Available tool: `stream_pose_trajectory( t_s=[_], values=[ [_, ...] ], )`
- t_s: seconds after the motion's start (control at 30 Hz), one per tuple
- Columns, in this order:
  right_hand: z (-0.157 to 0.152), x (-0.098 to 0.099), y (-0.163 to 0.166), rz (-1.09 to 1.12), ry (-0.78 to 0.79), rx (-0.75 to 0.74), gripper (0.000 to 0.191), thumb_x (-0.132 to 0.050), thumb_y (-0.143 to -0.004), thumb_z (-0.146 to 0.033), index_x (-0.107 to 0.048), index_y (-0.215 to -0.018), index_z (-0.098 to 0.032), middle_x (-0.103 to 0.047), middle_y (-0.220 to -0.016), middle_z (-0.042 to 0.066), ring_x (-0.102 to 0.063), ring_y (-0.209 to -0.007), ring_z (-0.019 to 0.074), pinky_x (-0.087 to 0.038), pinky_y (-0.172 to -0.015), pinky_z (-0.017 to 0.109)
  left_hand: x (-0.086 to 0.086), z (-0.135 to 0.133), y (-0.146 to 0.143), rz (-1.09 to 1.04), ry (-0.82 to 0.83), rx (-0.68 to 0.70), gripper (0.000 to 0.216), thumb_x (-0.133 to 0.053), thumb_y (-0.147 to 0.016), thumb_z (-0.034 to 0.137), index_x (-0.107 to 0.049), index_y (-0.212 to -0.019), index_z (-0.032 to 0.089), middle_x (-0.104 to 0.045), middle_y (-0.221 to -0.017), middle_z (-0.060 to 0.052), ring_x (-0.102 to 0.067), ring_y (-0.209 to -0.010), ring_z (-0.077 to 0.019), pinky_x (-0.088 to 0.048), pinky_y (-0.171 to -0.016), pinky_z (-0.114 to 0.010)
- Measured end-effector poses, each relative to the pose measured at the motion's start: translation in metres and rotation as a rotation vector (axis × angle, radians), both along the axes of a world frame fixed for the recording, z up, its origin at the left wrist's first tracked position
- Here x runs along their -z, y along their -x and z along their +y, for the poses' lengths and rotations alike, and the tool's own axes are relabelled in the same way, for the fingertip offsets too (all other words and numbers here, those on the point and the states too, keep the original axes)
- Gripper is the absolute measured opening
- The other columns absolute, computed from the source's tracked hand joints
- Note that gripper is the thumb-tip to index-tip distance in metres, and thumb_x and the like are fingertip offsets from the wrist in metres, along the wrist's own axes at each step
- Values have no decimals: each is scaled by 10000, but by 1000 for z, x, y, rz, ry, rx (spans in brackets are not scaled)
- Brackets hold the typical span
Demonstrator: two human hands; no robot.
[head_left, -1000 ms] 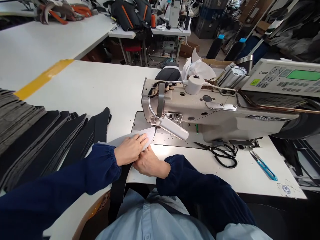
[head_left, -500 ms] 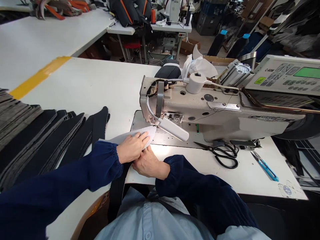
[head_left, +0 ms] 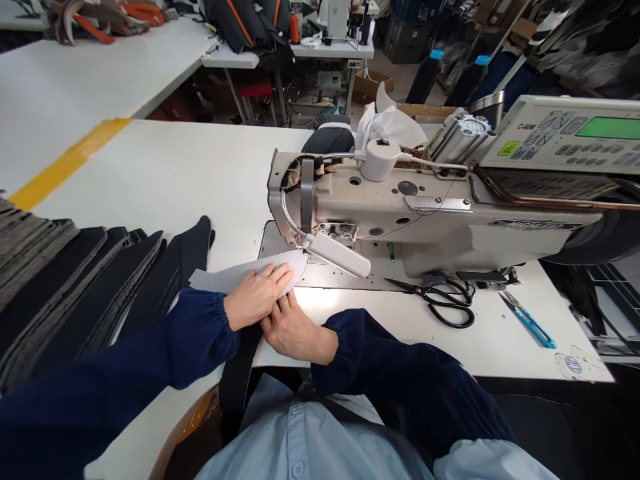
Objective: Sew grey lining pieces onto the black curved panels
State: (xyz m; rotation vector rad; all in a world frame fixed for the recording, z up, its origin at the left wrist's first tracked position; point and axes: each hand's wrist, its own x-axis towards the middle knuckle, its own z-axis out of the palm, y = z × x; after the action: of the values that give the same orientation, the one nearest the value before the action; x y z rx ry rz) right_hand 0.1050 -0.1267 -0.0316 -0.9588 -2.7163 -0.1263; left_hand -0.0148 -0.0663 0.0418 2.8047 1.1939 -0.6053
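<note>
A sewing workshop spreads out beyond a white sewing table (head_left: 150, 173), whose far left corner meets a strip of yellow tape (head_left: 70, 160). An industrial sewing machine (head_left: 400, 207) fills the right part of the table, with a control panel (head_left: 565, 143) showing a green display behind it. Overlapping dark fabric panels (head_left: 100, 280) lie in a long fanned stack along the table's left edge, reaching toward the machine. On the near right part of the table, just in front of the machine, sit black-handled shears (head_left: 410, 287) and blue thread snips (head_left: 530, 331), neither one held. A gooseneck work lamp (head_left: 340, 257) angles down over the steel needle plate (head_left: 280, 243). A pale mesh piece (head_left: 240, 277) lies flat across the plate's near left corner, its pointed end at the presser foot, though the needle area is too shaded to read closely. The left hand (head_left: 257, 297) presses palm down on the piece, fingers spread flat and gripping nothing. The right hand (head_left: 295, 333) lies just beside it at the piece's near edge; whether it pinches the edge I cannot tell. No finished seam can be made out on the piece, so progress looks early for this piece, with the dark stack apparently left to handle.
</note>
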Motion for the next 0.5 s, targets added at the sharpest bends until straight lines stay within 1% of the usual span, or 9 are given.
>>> stream_pose_trajectory(
  t_s=[0.13, 0.23, 0.33, 0.5],
  values=[
    [-10, -6, -3, 8, 1, -13, 370, -418, -907, -121, -554, -1207, 48, -625, -1110, 335, -626, -1009, 361, -423, -918, 621, 4, -4, -3, 24, -31, -1, 593, -360, -850, 56, -433, -1427, 167, -374, -1532, -113, -417, -1349, -278, -495, -921, -410],
    [-12, -13, -7, -33, -22, -25, 367, -424, -903, -120, -571, -1181, 70, -634, -1096, 342, -637, -1012, 367, -443, -914, 602, 10, -4, -5, 26, -46, 8, 580, -343, -865, 64, -429, -1433, 135, -359, -1538, -131, -413, -1352, -303, -506, -917, -434],
    [-11, -21, -14, -82, -47, -68, 367, -417, -907, -122, -596, -1153, 83, -641, -1087, 348, -648, -1016, 376, -461, -904, 594, 13, -2, -8, 16, -61, 2, 578, -333, -868, 59, -425, -1438, 102, -348, -1540, -148, -414, -1354, -322, -517, -918, -438],
    [-8, -33, -27, -186, -63, -102, 409, -396, -907, -104, -575, -1193, 127, -617, -1141, 367, -631, -1081, 384, -483, -887, 576, 12, 1, -21, 30, -67, -55, 583, -330, -874, 70, -392, -1453, 36, -372, -1519, -182, -392, -1371, -354, -534, -920, -419]
  ],
)
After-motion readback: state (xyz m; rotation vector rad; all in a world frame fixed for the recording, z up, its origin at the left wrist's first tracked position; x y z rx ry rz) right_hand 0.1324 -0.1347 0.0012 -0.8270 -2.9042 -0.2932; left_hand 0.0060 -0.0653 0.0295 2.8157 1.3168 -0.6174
